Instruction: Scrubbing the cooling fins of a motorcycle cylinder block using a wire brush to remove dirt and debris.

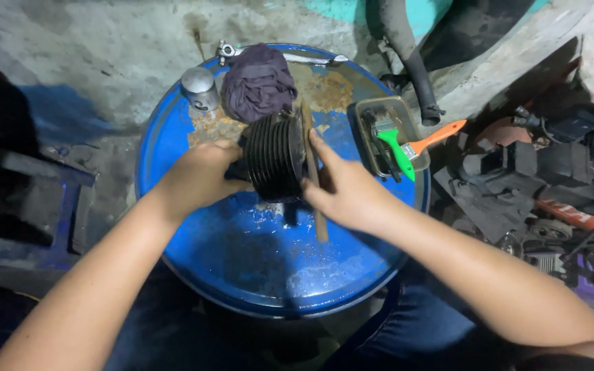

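Note:
A black finned engine cylinder [274,156] lies on its side on the top of a blue drum [242,254]. My left hand [201,175] grips its left end. My right hand [348,189] presses a long flat rusty blade [313,180] against the cylinder's right face, fingers stretched along the blade. The blade's lower end reaches down over the wet drum top.
On the drum's far part sit a dark purple rag [259,81], a metal piston [199,88], a wrench [311,58], and a tray [369,113] holding a green-handled brush [399,150] and an orange-handled brush [438,136]. Dark engine parts [517,178] are piled at the right.

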